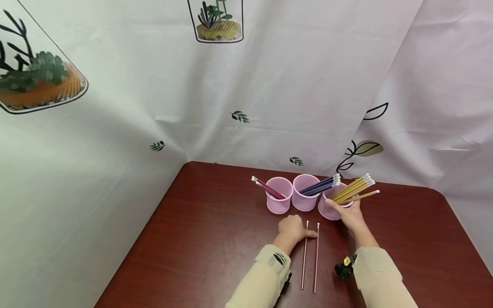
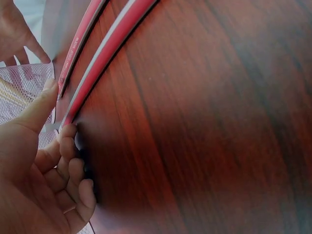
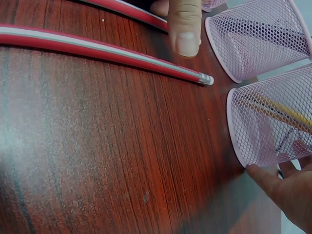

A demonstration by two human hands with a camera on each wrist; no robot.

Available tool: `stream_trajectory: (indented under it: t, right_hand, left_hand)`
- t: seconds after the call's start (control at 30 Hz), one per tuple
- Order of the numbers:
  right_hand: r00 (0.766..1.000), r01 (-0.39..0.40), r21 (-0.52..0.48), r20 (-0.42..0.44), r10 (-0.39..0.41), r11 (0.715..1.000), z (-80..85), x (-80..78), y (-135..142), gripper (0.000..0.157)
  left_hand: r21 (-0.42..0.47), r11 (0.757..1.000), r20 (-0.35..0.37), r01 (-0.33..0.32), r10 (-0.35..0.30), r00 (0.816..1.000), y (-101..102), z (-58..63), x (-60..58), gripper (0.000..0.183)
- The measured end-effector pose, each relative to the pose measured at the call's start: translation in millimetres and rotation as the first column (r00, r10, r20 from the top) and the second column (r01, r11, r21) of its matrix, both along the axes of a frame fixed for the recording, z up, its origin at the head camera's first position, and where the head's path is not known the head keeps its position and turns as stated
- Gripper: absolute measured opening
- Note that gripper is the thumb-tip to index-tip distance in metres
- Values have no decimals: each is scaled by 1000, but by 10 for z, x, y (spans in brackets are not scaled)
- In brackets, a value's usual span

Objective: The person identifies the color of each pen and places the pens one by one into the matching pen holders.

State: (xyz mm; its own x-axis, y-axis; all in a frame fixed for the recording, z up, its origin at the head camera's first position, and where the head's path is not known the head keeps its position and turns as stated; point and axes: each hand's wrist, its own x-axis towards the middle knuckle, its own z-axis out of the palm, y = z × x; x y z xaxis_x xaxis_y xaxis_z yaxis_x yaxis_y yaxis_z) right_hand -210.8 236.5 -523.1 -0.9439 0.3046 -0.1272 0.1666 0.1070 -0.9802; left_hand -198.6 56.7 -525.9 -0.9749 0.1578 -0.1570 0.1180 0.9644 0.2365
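Note:
Two red pencils lie side by side on the table, a left pencil (image 1: 304, 267) and a right pencil (image 1: 316, 265), eraser ends toward the cups. My left hand (image 1: 292, 229) rests by their eraser ends, its fingers loosely curled beside the left pencil (image 2: 105, 56). Its thumb stretches straight across toward the right pencil (image 3: 112, 54). With my right hand (image 1: 351, 215) I hold a pink mesh pencil cup (image 1: 327, 212), thumb in front and fingers around the far side. Yellow pencils (image 1: 351, 191) lean out of that cup; part of my hand is hidden behind it.
Left of the held cup stand a middle mesh cup (image 1: 304, 203) with blue pencils (image 1: 321, 185) and a left mesh cup (image 1: 278, 207) with a few dark red pencils (image 1: 269, 188). The dark wooden table (image 1: 200, 231) meets patterned cloth (image 1: 269, 85) behind and at the left.

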Motion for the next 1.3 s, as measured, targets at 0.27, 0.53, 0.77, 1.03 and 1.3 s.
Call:
stream_trajectory:
  t: [0.27,0.53,0.77,1.03,1.3]
  right_hand:
    - [999,2,4,-34,-2,1000,-205,-88,81,101]
    - [999,-18,10,-27,18,1000,-185,-78,84,98]
    - [998,6,1,-63,-6,1000,-164,-48,56,94]
    - [999,-6,14,-32,7,1000,4,41,-23,98]
    - [1000,6,-2,-28,-7,1000,-222,-78,99,102]
  left_hand:
    - [-25,1000,29,-6,7,1000,12,32,-10,57]
    - [-25,1000,33,-5,6,999,10,49,5,46]
    - [-32,999,12,1,-1,1000,12,63,28,38]
    - [23,1000,-6,22,-21,1000,1,204,23,37]
    - [99,993,-114,62,-50,992,-84,525,-79,35]
